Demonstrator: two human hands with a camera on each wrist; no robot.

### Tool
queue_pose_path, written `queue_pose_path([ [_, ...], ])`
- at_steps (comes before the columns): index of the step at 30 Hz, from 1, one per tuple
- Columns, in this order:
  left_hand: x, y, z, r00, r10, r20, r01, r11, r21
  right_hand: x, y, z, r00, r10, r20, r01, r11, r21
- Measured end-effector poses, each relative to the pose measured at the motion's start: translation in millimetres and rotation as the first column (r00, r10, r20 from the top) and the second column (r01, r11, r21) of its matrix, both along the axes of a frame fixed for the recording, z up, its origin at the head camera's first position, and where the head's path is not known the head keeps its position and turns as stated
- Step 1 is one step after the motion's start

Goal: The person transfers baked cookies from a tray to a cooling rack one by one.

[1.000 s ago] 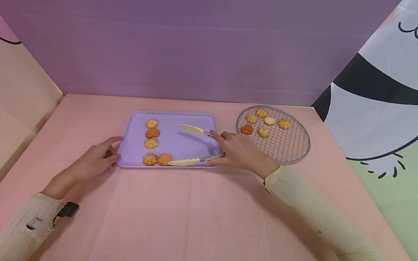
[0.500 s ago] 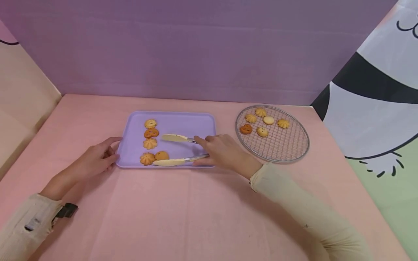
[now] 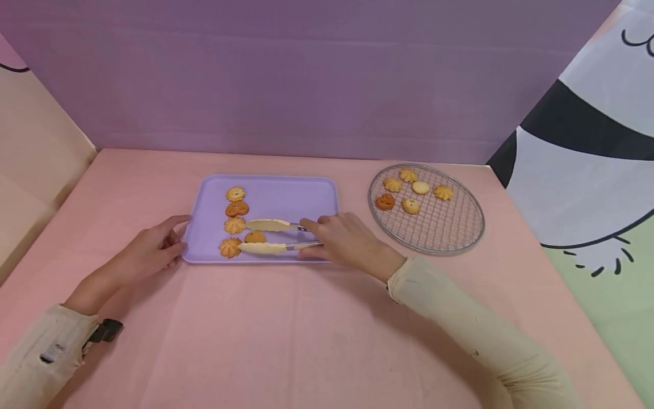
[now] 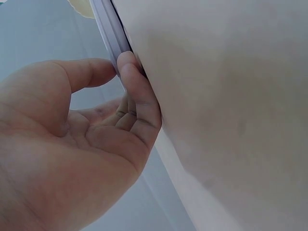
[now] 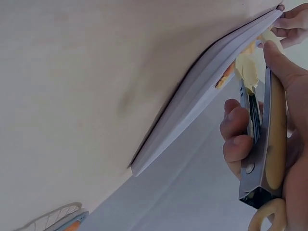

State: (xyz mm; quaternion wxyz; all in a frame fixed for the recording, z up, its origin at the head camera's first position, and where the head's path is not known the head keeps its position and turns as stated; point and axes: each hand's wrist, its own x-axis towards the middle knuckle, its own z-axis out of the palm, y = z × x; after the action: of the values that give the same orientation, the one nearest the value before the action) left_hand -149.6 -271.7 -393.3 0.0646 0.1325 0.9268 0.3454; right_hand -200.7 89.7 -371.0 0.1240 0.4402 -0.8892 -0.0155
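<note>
My right hand (image 3: 347, 241) grips a pair of tongs (image 5: 267, 144) with cream tips and metal arms. Their tips stand apart, one on each side of a round cookie (image 3: 255, 237) low on the purple tray (image 3: 301, 199). Left of that cookie lies a flower-shaped cookie (image 3: 230, 247), close to the nearer tip. A column above holds another flower-shaped cookie (image 3: 234, 225), a pretzel cookie (image 3: 237, 209) and a ring-like pale cookie (image 3: 235, 193). With thumb and fingers, my left hand (image 4: 96, 115) pinches the tray's left edge.
On the right stands an oval wire rack (image 3: 449, 227) bearing several cookies, among them a brown pretzel one (image 3: 385, 201). Pink cloth (image 3: 245, 329) covers the table, and a purple wall (image 3: 306, 85) rises behind it.
My right hand has moved left with the tongs, then slightly away from me. The round cookie first shifted left, then a little up the tray. My left hand stays at the edge.
</note>
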Motion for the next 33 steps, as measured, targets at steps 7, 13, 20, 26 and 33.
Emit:
queue_pose_path([
  [7,-1.8,-1.5,-1.0,1.000,0.003,0.000,-0.003,1.000,-0.002,-0.2,-0.5,0.1,1.000,-0.007,0.004,0.007,1.000,-0.005],
  [13,-1.4,-1.4,-2.0,1.000,0.005,0.000,-0.005,1.000,0.000,2.2,-0.5,0.0,0.999,0.010,-0.046,-0.010,1.000,0.014],
  [20,-0.8,-2.3,-2.4,1.000,0.005,0.006,-0.005,1.000,-0.009,6.1,1.1,1.3,0.998,-0.001,-0.061,0.003,0.999,0.044],
  [26,-0.5,-2.2,-1.7,1.000,0.005,0.003,-0.005,1.000,-0.012,7.9,7.8,5.6,0.999,-0.018,-0.028,0.018,1.000,0.024],
  [33,-0.2,-1.7,-1.2,1.000,0.001,-0.001,-0.001,1.000,-0.008,11.3,19.5,5.8,0.996,-0.013,-0.083,0.012,1.000,-0.018],
])
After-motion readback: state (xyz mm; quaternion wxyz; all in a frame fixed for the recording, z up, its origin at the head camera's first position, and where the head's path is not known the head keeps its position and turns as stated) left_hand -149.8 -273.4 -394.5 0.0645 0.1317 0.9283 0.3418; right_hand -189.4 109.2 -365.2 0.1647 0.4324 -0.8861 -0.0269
